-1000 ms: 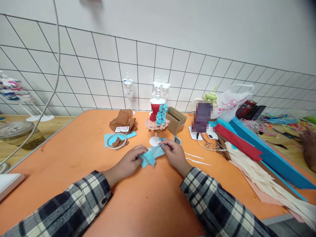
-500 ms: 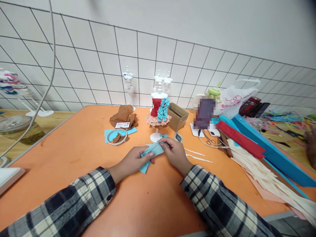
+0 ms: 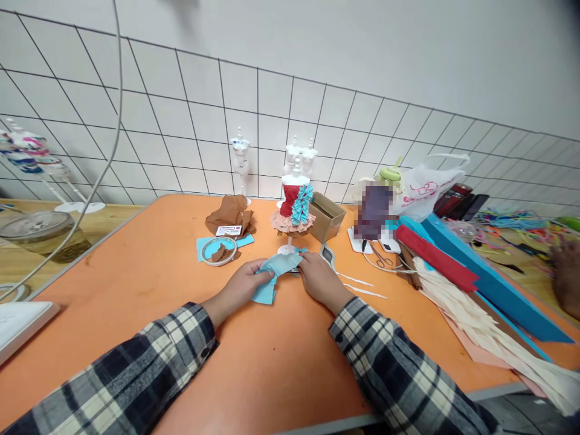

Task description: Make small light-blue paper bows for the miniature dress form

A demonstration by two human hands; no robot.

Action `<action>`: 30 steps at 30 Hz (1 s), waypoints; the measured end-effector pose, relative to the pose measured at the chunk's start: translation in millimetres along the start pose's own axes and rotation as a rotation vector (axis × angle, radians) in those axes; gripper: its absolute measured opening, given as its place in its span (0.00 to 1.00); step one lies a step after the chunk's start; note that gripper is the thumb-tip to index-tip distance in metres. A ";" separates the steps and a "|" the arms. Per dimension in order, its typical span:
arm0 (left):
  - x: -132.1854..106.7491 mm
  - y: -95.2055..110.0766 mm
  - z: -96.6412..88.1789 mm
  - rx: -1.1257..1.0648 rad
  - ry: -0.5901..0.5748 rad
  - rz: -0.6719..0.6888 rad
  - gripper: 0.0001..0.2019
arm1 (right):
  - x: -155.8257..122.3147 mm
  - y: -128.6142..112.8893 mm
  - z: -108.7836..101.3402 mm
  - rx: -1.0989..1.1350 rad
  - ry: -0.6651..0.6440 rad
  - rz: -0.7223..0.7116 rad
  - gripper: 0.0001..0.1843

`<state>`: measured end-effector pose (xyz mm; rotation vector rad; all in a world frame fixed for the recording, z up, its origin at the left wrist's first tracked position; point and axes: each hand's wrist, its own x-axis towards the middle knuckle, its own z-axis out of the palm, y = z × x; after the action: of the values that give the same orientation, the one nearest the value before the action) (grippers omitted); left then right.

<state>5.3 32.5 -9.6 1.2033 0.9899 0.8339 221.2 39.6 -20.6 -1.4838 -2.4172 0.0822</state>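
Observation:
A light blue piece of fabric (image 3: 276, 269) is spread between my two hands, above the orange table. My left hand (image 3: 244, 284) is closed on its left part, thumb on top. My right hand (image 3: 321, 278) is closed at its right end, with the fingertips partly hidden. Something small and dark shows under the fabric by the right fingers; I cannot make out what it is. Just beyond my hands stands a small dress form (image 3: 296, 196) in a red bodice, blue ruffles and a peach frilled skirt. A blue scrap lies at its base.
An embroidery hoop (image 3: 219, 251) and brown cloth (image 3: 229, 214) lie at left. A cardboard box (image 3: 327, 219), scissors (image 3: 383, 260), white strips (image 3: 365, 290) and a red roll (image 3: 437, 258) are at right. Another person's hand (image 3: 566, 275) shows at the right edge.
The light blue fabric has been turned and opened out wider, its lower flap swinging left. My right hand has shifted slightly lower, and the whole view has tilted a little.

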 end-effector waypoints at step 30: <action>-1.6 7.4 -17.7 -0.270 0.043 -0.016 0.09 | -17.1 -41.1 -22.7 0.591 -0.021 0.101 0.20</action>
<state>-11.8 38.6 -3.3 0.9488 0.8881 0.9514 199.4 3.1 5.5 -1.3135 -2.0646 0.7636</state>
